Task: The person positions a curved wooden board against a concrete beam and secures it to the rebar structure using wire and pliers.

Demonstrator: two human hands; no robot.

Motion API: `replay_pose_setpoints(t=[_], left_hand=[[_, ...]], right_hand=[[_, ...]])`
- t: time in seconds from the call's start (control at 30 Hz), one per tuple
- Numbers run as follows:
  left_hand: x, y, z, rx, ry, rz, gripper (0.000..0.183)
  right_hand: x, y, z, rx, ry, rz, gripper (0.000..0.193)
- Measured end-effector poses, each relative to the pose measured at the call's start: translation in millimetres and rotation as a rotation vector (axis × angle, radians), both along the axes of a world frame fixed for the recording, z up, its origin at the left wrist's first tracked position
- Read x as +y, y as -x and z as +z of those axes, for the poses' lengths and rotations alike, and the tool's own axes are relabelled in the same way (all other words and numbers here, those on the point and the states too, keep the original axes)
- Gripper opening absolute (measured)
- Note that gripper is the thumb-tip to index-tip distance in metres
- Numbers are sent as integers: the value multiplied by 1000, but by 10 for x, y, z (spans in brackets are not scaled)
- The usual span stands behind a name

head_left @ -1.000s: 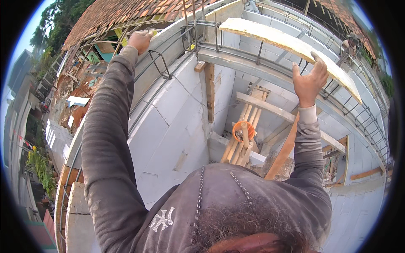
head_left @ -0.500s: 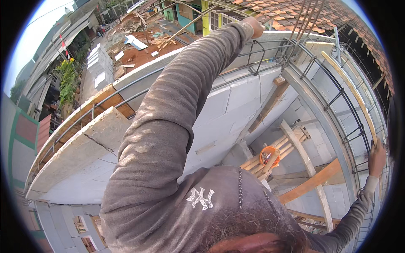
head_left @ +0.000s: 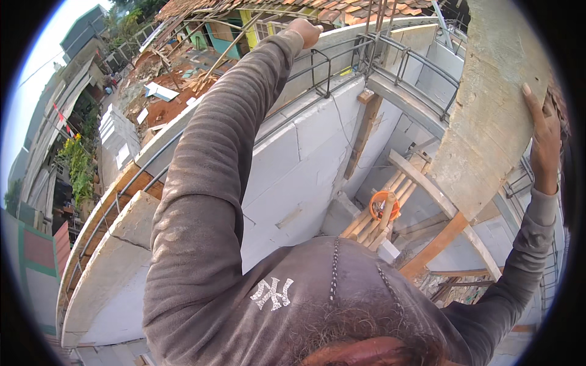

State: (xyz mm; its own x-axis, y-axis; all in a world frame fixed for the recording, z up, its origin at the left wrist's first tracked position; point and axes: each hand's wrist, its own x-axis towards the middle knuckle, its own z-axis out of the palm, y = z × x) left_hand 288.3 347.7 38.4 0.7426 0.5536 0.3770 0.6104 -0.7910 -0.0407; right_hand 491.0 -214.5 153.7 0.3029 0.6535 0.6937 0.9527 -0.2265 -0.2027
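Observation:
My right hand (head_left: 542, 137) grips the edge of a wide, weathered board (head_left: 491, 110). The thumb presses on its broad face and the other fingers are partly hidden behind it. The board stands tilted, covering part of the wall top behind. At the far side my left hand (head_left: 305, 33) is closed near the top of the formwork board (head_left: 342, 39); what its fingers hold, if anything, is hidden. Below the left hand runs a steel reinforcement cage (head_left: 320, 73) along the block wall (head_left: 305, 152).
An orange bucket (head_left: 384, 206) with tools sits on bamboo poles (head_left: 360, 229) below, inside the walls. Wooden braces (head_left: 432, 245) cross the space. Upright steel bars (head_left: 379, 18) rise at the far corner. A concrete slab edge (head_left: 116, 244) curves along the left; rubble and stacked blocks (head_left: 116, 134) lie beyond.
The right hand has swung the board up from a narrow edge-on position, so its broad face shows. My left hand stays closed at the far side. The whole view has shifted.

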Motion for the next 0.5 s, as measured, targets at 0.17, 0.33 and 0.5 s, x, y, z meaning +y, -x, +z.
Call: replay_pose_setpoints(t=[0.17, 0.33, 0.5], left_hand=[[19, 80, -3, 3, 63, -43, 52], [-59, 113, -77, -432, 474, -3, 45], [-174, 204, -96, -436, 374, -4, 46]], right_hand=[[617, 543, -900, 669, -558, 619, 39], [1226, 1210, -1610, 956, -732, 737, 39], [1494, 2077, -2396, 1018, -723, 719, 49]])
